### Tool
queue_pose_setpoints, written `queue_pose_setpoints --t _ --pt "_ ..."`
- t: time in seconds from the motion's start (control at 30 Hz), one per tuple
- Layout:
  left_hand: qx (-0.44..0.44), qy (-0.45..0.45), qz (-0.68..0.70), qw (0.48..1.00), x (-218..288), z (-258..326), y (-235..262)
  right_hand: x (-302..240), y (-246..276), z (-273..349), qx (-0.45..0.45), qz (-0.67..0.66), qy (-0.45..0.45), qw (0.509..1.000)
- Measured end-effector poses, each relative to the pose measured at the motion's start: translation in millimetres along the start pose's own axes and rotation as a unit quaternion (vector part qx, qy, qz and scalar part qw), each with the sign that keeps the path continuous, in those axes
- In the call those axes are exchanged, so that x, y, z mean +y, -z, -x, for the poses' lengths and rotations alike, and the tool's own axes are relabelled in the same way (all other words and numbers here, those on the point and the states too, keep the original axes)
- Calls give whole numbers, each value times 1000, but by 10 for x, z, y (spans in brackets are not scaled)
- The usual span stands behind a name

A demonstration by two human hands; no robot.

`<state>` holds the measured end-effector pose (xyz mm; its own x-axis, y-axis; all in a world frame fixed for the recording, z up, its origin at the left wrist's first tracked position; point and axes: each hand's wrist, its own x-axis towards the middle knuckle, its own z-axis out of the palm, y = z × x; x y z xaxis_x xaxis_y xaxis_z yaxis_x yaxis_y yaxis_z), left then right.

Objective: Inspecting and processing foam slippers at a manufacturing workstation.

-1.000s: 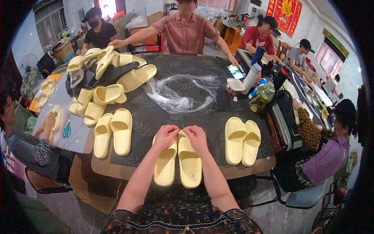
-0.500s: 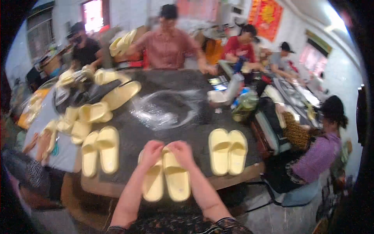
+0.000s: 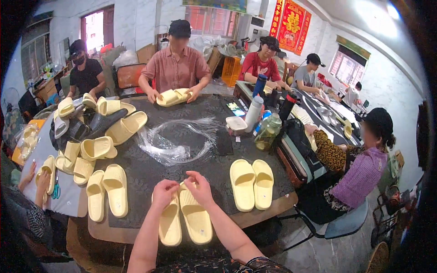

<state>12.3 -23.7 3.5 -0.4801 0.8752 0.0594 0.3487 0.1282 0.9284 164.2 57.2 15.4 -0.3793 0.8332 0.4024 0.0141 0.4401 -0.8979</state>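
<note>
A pair of pale yellow slippers [image 3: 196,223] lies at the table's near edge, heels toward me. My left hand [image 3: 165,193] is closed at the toe end of the left slipper, fingertips pinched. My right hand [image 3: 199,189] bends over the toe of the right slipper, its thumb and fingers drawn together toward the left hand. Whatever thin thing they pinch is too small to make out. Another yellow pair [image 3: 108,191] rests to the left, and a further yellow pair [image 3: 251,185] to the right. Beyond my hands sits a looped bundle of clear plastic strands [image 3: 175,152].
Several yellow and dark slippers [image 3: 98,127] are heaped at the left, near teal scissors [image 3: 56,190] and a co-worker's hands. Bottles, a glass jar [image 3: 267,133] and a white tub [image 3: 236,124] stand at right. Across, a person holds yellow slippers [image 3: 174,97]. Another sits on a chair [image 3: 348,223].
My hands have drawn slightly apart over the slipper toes. The person across has brought the raised yellow slippers down to the table's far edge, now in both hands. The view has shifted slightly.
</note>
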Motion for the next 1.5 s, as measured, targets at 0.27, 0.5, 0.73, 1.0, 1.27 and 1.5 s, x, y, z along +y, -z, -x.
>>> queue_pose_setpoints --t 0.27,0.5,0.73,1.0,1.27,1.5 --pt "16 -154 -70 985 -8 18 1 -72 17 59 -52 202 127 970" --pt "-15 -29 -36 999 31 29 17 4 -22 66 34 161 48 985" --pt "31 -66 26 997 -47 -31 -9 -101 -3 3 -52 180 128 974" --pt "30 -72 34 996 107 92 48 -203 9 52 -85 185 110 973" --pt "32 -123 -10 992 55 15 -28 16 79 4 -7 116 11 993" --pt "27 -112 4 993 101 79 88 -91 -20 25 -85 140 27 986"
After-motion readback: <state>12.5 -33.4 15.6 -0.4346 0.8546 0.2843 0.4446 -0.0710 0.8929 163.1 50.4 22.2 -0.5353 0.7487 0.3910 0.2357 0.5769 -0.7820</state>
